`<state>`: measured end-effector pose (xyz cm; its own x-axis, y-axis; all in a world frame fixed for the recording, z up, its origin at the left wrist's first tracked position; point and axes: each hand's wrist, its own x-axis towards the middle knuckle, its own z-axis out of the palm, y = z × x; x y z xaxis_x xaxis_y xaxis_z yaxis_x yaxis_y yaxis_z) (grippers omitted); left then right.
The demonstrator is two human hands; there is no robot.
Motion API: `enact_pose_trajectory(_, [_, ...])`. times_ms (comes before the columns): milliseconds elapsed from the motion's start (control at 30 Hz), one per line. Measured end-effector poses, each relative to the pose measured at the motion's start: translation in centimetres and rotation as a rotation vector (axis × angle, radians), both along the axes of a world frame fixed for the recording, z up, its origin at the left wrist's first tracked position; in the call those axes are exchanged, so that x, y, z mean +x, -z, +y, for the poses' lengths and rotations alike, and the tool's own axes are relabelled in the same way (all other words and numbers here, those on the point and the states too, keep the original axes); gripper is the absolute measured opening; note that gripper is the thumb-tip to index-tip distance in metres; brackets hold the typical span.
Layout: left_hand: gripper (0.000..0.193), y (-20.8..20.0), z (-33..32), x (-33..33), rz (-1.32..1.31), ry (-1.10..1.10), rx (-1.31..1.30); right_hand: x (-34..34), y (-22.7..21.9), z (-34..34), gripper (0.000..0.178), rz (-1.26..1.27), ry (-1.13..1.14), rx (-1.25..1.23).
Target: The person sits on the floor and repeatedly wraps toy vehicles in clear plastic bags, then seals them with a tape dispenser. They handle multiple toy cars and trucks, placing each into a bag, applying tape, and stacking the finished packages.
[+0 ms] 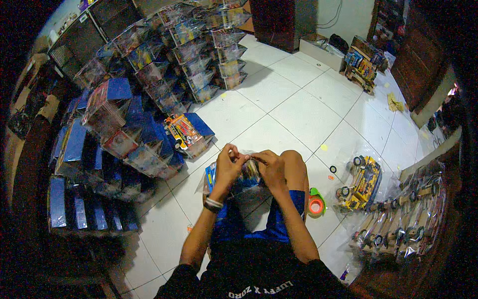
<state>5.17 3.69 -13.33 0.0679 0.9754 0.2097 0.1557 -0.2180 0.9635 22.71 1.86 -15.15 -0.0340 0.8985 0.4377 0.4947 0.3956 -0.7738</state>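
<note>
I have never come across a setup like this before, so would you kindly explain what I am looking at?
Gladly. There is no machine here: a person works with two bare hands, seated low over a white tiled floor. The one picture comes from a wide fisheye camera on the person's head, looking down, so straight edges bend near the rim.

The left hand and right hand meet at the top of a clear plastic-wrapped package showing some blue; the fingers hide exactly what they grip.

To the person's right lie an orange-and-green, ring-shaped item and a yellow toy vehicle with black wheels in clear plastic. To the left stand stacked plastic-wrapped packages with blue panels.
</note>
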Motion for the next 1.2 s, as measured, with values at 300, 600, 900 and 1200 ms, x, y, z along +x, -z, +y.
enact_pose_trajectory(300, [0.025,-1.7,-4.6,1.4,-1.03,-0.095,-0.667,-0.6,1.3,-0.8,0.029,-0.131,0.027,0.147])
enact_pose_trajectory(600, [0.039,-1.3,-2.2,-0.8,0.765,-0.143,0.467,1.7,0.7,4.9,0.021,-0.458,-0.388,-0.061])
enact_pose_trajectory(900, [0.017,3.1,1.2,-1.3,1.064,-0.15,0.217,0.9,1.8,5.4,0.023,-0.226,-0.449,-0.143])
enact_pose_trajectory(1200, [0.021,1.5,-0.6,-1.0,0.916,-0.072,0.155,0.6,6.1,6.4,0.024,-0.174,-0.35,-0.2])
